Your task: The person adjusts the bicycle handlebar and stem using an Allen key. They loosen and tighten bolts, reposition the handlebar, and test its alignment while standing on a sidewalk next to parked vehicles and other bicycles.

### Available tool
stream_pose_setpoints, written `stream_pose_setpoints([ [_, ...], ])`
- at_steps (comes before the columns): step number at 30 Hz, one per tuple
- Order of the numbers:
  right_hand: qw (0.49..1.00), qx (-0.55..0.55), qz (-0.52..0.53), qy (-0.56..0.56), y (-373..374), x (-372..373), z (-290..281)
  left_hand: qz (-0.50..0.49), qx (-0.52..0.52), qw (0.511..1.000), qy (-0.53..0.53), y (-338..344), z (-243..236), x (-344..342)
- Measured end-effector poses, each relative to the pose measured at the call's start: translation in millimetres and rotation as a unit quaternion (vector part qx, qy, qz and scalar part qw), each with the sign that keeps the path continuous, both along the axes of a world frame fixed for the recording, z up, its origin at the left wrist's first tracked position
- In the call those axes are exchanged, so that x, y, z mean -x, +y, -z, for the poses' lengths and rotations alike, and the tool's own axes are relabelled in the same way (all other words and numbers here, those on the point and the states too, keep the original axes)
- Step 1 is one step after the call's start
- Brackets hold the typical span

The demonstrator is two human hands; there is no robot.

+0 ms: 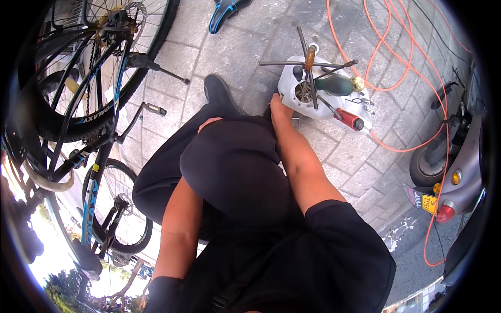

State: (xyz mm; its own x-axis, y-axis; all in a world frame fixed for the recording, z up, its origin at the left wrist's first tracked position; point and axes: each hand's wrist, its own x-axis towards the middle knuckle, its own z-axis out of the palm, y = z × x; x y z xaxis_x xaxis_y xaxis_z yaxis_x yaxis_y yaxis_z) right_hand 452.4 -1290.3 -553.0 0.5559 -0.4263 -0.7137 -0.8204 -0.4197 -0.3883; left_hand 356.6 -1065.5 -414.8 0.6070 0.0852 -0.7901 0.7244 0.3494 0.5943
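My right hand (281, 106) reaches down beside the left edge of a white plastic container (288, 78). Its fingers are mostly hidden behind my knee and the container's edge, so what they hold cannot be seen. Of my left hand (210, 123) only a sliver shows past my raised knee; its fingers are out of sight. On the container lie dark metal bar wrenches (282, 63), a brown-handled tool (310, 58), a dark green rounded object (335, 85) and a red-handled tool (348, 119). Small metal pieces (303, 94) fill a round opening in it.
A black-and-blue bicycle (99, 172) stands close on the left, its pedal (155, 109) jutting inward. An orange hose (368, 62) loops across the paving at right, near a parked scooter (462, 167). A bicycle saddle (224, 14) lies at the far side.
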Motion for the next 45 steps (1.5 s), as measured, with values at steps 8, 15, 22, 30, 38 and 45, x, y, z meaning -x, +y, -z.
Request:
stream_pose_setpoints([
  [8, 0.961, -0.255, 0.061, 0.092, -54.0, 31.0, -63.8, -0.119, 0.197, 0.973, 0.02, -12.1, 8.7, 1.6],
  [15, 0.897, -0.433, -0.085, 0.001, -25.8, 16.0, -152.2, -0.09, 0.138, 0.985, -0.045, -42.6, -20.2, -33.1],
  [22, 0.84, -0.453, -0.295, -0.045, 39.9, -12.9, -199.4, -0.124, 0.044, 0.974, -0.183, -2.6, -87.8, -17.9],
  [30, 0.804, -0.546, -0.233, -0.044, 30.3, -10.7, -238.8, -0.037, 0.014, 0.979, -0.202, -20.4, -158.1, -34.0],
  [38, 0.774, -0.535, -0.305, -0.148, 10.6, -19.0, -221.6, 0.377, -0.327, 0.748, -0.437, -69.9, -189.4, -23.3],
  [45, 0.915, -0.222, -0.279, -0.191, -40.5, 14.7, -182.9, -0.122, 0.209, 0.958, -0.152, -52.3, -176.0, 13.0],
])
